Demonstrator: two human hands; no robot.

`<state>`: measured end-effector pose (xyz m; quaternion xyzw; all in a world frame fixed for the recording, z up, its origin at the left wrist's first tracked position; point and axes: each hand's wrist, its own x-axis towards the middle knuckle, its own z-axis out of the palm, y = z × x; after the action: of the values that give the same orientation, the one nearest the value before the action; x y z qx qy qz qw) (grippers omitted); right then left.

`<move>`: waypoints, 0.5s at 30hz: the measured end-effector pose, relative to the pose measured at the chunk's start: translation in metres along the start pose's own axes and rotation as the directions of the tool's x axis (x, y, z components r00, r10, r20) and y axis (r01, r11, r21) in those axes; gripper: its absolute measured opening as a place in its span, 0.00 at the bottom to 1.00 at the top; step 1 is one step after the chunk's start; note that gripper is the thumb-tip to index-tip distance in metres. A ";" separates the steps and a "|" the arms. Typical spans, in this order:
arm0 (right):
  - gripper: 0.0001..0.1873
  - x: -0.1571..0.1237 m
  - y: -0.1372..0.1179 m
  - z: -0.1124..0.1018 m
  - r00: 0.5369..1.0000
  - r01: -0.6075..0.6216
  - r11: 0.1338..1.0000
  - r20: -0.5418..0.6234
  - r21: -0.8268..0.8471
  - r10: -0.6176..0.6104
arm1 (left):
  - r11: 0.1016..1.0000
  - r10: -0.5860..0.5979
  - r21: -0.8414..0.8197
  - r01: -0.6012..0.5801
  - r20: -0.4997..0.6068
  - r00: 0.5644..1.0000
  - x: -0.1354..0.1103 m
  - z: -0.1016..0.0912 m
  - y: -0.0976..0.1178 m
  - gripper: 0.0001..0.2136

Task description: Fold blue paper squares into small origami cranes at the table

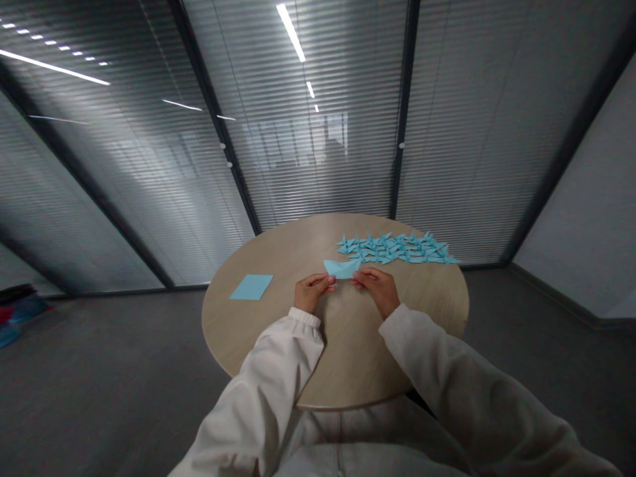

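A partly folded sheet of light blue origami paper (342,269) is held up over the middle of the table, its upper corners pointing outward. My left hand (312,291) pinches its lower left corner between thumb and fingers. On the other side, my right hand (379,287) grips the lower right corner in the same way. Just beyond the paper, several folded blue paper cranes (397,249) stand in close rows. A flat blue stack or sheet of square paper (251,287) lies to the left of my left hand; its thickness cannot be made out.
The round wooden table (358,371) has its near edge close to my body. Behind it stands a glass partition with blinds (322,179). A white wall (591,218) rises at the right. Red and blue items (22,308) rest on the floor at far left.
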<state>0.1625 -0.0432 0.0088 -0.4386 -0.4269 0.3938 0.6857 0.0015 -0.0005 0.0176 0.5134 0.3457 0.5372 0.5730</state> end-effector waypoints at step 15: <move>0.16 0.002 -0.003 0.000 0.985 -0.170 0.977 0.015 0.126 0.169 | 0.488 0.565 0.616 -0.618 0.317 0.762 -0.005 -0.004 0.010 0.25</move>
<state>0.1640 -0.0419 0.0119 -0.4279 -0.3636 0.4783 0.6753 -0.0063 -0.0055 0.0257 0.7933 0.3009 0.5128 0.1309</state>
